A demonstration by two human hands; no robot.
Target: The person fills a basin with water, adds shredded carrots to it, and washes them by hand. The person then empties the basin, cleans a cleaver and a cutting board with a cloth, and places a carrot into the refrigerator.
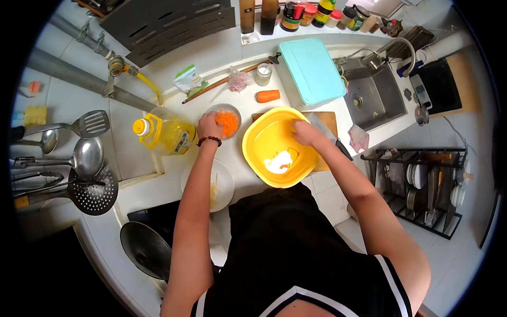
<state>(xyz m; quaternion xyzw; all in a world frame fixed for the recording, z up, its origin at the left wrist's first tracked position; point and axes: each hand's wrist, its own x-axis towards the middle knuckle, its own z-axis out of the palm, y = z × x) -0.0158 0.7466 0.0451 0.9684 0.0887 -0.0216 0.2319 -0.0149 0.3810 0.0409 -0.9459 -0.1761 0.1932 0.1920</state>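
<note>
My left hand (209,126) is closed on the left side of a small bowl (238,112) that holds shredded carrot (227,124). A dark bead bracelet circles that wrist. My right hand (306,132) is over the right part of a yellow basin (254,164), fingers curled together; whatever they may hold is hidden. A few small orange bits show at the basin's bottom, beside a bright glare. Below the carrot bowl stands a white plate (226,182) with pale yellow shreds, partly covered by my left forearm. A carrot piece (268,96) lies behind the basin.
An oil jug (171,134) stands left of the bowl. A knife (343,149) rests on the cutting board (328,122), partly under the basin. Behind are a turquoise-lidded box (311,68), a glass jar (263,74) and a sink (377,95). A wok (142,251) is at lower left.
</note>
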